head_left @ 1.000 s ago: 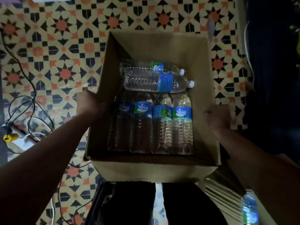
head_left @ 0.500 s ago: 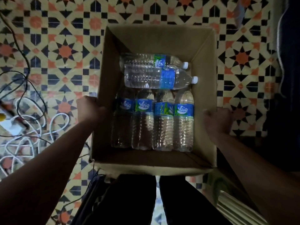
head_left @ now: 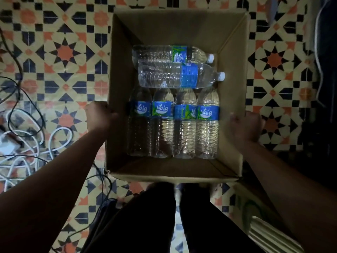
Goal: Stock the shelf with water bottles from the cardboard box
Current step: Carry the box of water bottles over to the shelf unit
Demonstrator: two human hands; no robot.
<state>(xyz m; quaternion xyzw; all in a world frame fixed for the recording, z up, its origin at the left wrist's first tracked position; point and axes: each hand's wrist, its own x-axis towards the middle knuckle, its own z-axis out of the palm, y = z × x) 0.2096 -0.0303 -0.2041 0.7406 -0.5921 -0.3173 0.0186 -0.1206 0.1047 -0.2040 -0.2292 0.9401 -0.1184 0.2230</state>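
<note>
Water bottles (head_left: 185,125) lie in the cardboard box (head_left: 178,26) between the left hand (head_left: 99,116) and the right hand (head_left: 245,126), each hand gripping the box wall beside it.

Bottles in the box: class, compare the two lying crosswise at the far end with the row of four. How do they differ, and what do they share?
The crosswise pair points its white caps right; the row of four points away from the viewer. The pair's caps show; the four's are hidden beneath the pair. Both are clear, blue-labelled, and lie on their sides in the box.
</note>
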